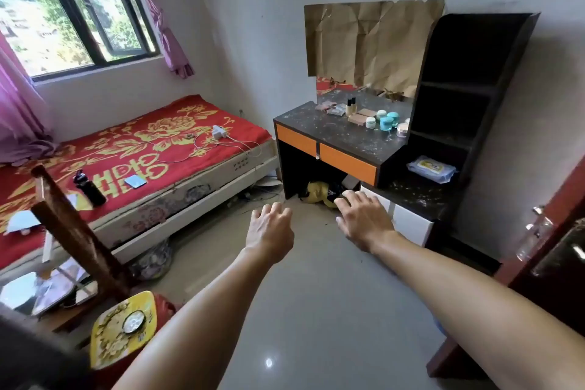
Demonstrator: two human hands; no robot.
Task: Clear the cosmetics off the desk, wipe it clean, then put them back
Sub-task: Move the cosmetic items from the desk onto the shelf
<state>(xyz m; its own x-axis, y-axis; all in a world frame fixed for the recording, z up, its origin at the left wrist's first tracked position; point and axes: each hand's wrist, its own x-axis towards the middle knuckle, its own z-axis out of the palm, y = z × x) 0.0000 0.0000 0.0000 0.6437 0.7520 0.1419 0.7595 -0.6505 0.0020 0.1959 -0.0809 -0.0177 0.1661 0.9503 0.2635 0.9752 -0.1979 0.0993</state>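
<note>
A dark, dusty desk [335, 133] with orange drawer fronts stands against the far wall. Along its back edge lie several cosmetics: a small bottle [350, 107], flat compacts [359, 119], a white jar [370, 122], a teal jar [386, 123] and a pale jar [402, 130]. A pack of wet wipes [431, 168] rests on the lower shelf to the right. My left hand [269, 228] and my right hand [364, 220] reach forward over the floor, fingers relaxed and holding nothing, well short of the desk.
A bed [133, 149] with a red cover, a charger, a dark bottle and a phone stands left. A wooden chair [72, 231] and a yellow stool [123, 326] are near left. A black shelf unit [468, 89] adjoins the desk. A door [550, 247] stands right.
</note>
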